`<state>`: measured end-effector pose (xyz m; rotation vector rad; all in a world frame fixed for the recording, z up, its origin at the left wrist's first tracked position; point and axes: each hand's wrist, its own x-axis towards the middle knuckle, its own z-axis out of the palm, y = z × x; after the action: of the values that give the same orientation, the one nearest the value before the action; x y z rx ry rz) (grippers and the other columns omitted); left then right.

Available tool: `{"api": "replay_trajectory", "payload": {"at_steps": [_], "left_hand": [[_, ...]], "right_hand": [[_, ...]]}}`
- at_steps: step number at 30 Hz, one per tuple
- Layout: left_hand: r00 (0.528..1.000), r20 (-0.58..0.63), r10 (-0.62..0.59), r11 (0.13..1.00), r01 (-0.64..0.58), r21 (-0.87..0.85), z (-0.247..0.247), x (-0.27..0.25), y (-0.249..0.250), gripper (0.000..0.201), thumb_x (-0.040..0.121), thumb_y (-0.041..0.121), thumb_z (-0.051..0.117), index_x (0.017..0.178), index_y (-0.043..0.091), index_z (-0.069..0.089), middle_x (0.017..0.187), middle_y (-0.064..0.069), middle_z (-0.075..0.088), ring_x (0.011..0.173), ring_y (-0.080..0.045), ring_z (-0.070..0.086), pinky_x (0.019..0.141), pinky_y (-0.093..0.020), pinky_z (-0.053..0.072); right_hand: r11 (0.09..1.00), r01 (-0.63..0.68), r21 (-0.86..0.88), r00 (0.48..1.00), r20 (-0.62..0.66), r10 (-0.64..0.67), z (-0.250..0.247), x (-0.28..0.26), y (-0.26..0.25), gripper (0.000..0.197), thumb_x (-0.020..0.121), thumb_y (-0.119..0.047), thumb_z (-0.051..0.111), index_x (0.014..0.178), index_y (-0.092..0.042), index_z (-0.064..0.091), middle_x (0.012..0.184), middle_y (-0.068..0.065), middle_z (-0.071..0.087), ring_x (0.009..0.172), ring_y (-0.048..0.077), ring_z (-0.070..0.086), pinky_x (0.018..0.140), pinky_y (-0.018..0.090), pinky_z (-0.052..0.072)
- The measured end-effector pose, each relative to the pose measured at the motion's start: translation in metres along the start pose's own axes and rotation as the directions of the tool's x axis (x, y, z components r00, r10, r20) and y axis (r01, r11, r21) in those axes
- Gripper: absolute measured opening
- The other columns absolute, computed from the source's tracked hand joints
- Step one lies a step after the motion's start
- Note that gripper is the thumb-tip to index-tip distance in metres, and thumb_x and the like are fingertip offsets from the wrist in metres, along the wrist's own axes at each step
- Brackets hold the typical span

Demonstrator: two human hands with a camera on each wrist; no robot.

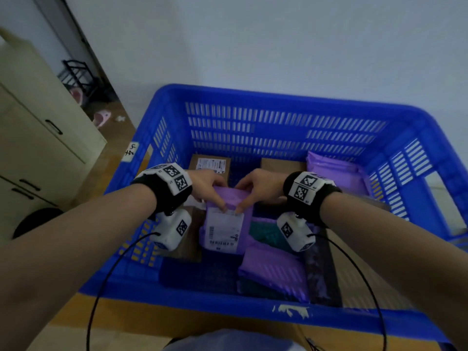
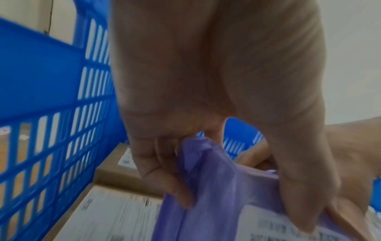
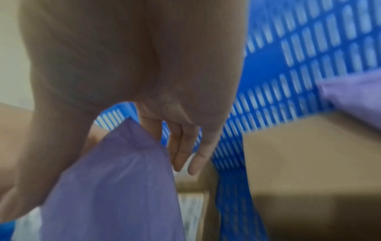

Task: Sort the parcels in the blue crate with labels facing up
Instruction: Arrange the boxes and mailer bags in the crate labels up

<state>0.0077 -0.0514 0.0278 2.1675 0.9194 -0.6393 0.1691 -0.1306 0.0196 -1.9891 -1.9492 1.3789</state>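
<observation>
A purple plastic mailer (image 1: 225, 224) with a white shipping label facing up hangs in the middle of the blue crate (image 1: 278, 95). My left hand (image 1: 207, 188) pinches its top edge from the left, thumb on the label side, and the mailer (image 2: 216, 187) bunches between thumb and fingers in the left wrist view. My right hand (image 1: 255, 188) pinches the same top edge from the right; the right wrist view shows the mailer (image 3: 115, 187) held by the thumb while two fingers (image 3: 185, 154) hang free behind it.
More purple mailers (image 1: 276, 269) and one at the back right (image 1: 336, 171), a teal bag (image 1: 266, 234) and cardboard boxes (image 1: 210, 164) lie in the crate. A labelled box (image 2: 115, 215) sits under my left hand. A beige cabinet (image 1: 38, 138) stands at the left.
</observation>
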Motion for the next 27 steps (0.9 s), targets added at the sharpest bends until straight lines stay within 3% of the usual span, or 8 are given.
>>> {"api": "replay_trajectory", "payload": {"at_steps": [6, 9, 12, 16, 18, 20, 23, 27], "left_hand": [[0.99, -0.143, 0.002, 0.993, -0.02, -0.12, -0.029, -0.004, 0.006, 0.053, 0.071, 0.044, 0.077, 0.115, 0.02, 0.059, 0.103, 0.001, 0.061, 0.076, -0.008, 0.058, 0.062, -0.021, 0.049], [0.957, -0.289, 0.023, 0.954, -0.108, -0.28, -0.041, -0.007, 0.007, 0.058, 0.07, 0.037, 0.08, 0.12, 0.02, 0.056, 0.111, 0.001, 0.061, 0.089, -0.011, 0.06, 0.067, -0.018, 0.049], [0.908, -0.417, -0.043, 0.884, -0.16, -0.439, -0.048, -0.008, 0.005, 0.075, 0.071, 0.033, 0.079, 0.135, 0.016, 0.044, 0.127, -0.007, 0.056, 0.111, -0.019, 0.057, 0.08, -0.026, 0.05], [0.845, -0.491, -0.213, 0.838, -0.1, -0.536, -0.046, -0.002, -0.001, 0.074, 0.08, 0.029, 0.073, 0.141, 0.006, 0.037, 0.137, -0.015, 0.05, 0.123, -0.027, 0.051, 0.094, -0.03, 0.043], [0.808, -0.508, -0.298, 0.82, -0.056, -0.569, -0.042, 0.004, -0.003, 0.072, 0.082, 0.03, 0.07, 0.14, 0.002, 0.038, 0.14, -0.014, 0.048, 0.125, -0.028, 0.05, 0.102, -0.031, 0.041], [0.796, -0.484, -0.364, 0.777, -0.027, -0.629, -0.036, 0.008, -0.002, 0.067, 0.084, 0.03, 0.068, 0.138, 0.001, 0.041, 0.139, -0.015, 0.048, 0.123, -0.027, 0.05, 0.1, -0.033, 0.04], [0.844, -0.421, -0.332, 0.644, -0.122, -0.755, -0.026, 0.016, 0.001, 0.035, 0.089, 0.014, 0.061, 0.121, 0.0, 0.059, 0.123, -0.016, 0.062, 0.104, -0.025, 0.06, 0.089, -0.035, 0.046], [0.818, -0.443, -0.367, 0.493, -0.232, -0.838, -0.019, 0.021, -0.008, 0.027, 0.088, 0.001, 0.055, 0.114, 0.004, 0.062, 0.116, -0.018, 0.066, 0.101, -0.031, 0.064, 0.092, -0.045, 0.052]], "right_hand": [[0.991, 0.072, -0.112, 0.989, -0.12, -0.086, -0.029, -0.009, -0.015, 0.052, 0.071, -0.037, 0.079, 0.116, -0.014, 0.065, 0.108, 0.001, 0.068, 0.096, 0.018, 0.063, 0.084, 0.029, 0.052], [0.996, 0.056, -0.067, 0.969, -0.239, -0.071, -0.046, -0.015, -0.009, 0.047, 0.074, -0.039, 0.077, 0.113, -0.015, 0.068, 0.103, 0.005, 0.07, 0.092, 0.022, 0.063, 0.085, 0.034, 0.05], [0.983, 0.03, 0.182, 0.917, -0.396, 0.045, -0.06, -0.019, 0.01, 0.056, 0.074, -0.033, 0.078, 0.124, -0.012, 0.061, 0.104, 0.008, 0.066, 0.093, 0.021, 0.061, 0.084, 0.03, 0.05], [0.739, 0.171, 0.651, 0.822, -0.508, 0.257, -0.068, -0.02, 0.036, 0.059, 0.075, -0.017, 0.078, 0.129, -0.012, 0.055, 0.116, 0.017, 0.065, 0.092, 0.024, 0.064, 0.085, 0.038, 0.056], [0.613, 0.223, 0.758, 0.784, -0.513, 0.35, -0.067, -0.017, 0.044, 0.056, 0.075, -0.017, 0.078, 0.126, -0.015, 0.056, 0.121, 0.018, 0.063, 0.091, 0.026, 0.065, 0.081, 0.042, 0.058], [0.516, 0.262, 0.816, 0.765, -0.501, 0.405, -0.063, -0.014, 0.047, 0.054, 0.076, -0.018, 0.077, 0.125, -0.015, 0.056, 0.12, 0.017, 0.062, 0.089, 0.025, 0.064, 0.073, 0.038, 0.058], [0.433, 0.294, 0.852, 0.769, -0.48, 0.423, -0.054, -0.009, 0.047, 0.043, 0.079, -0.018, 0.074, 0.119, -0.014, 0.059, 0.107, 0.013, 0.064, 0.08, 0.021, 0.062, 0.062, 0.031, 0.054], [0.407, 0.259, 0.876, 0.794, -0.433, 0.427, -0.039, 0.005, 0.047, 0.038, 0.081, -0.023, 0.071, 0.118, -0.018, 0.06, 0.104, 0.007, 0.063, 0.084, 0.018, 0.06, 0.063, 0.027, 0.049]]}}
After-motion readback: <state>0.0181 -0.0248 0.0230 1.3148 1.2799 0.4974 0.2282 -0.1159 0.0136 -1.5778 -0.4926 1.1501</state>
